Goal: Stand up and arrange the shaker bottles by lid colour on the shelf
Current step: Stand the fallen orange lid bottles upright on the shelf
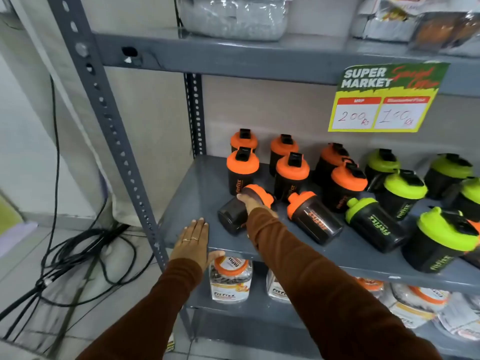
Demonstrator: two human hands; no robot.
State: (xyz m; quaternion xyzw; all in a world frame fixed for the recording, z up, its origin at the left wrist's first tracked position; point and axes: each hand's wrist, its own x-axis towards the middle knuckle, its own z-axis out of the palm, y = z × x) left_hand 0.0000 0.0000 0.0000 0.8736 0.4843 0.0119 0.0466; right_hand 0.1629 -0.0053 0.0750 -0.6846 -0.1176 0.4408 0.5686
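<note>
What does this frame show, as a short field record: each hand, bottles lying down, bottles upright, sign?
right hand: gripping a tipped orange-lid bottle on the middle shelf
left hand: flat on the shelf's front left edge, holding nothing
lying down: the held bottle, another orange-lid bottle, one green-lid bottle
upright orange-lid group: six, at the back left
upright green-lid group: to the right, count unclear at the frame edge
price sign: hangs from the shelf above
sorting: unfinished
</note>
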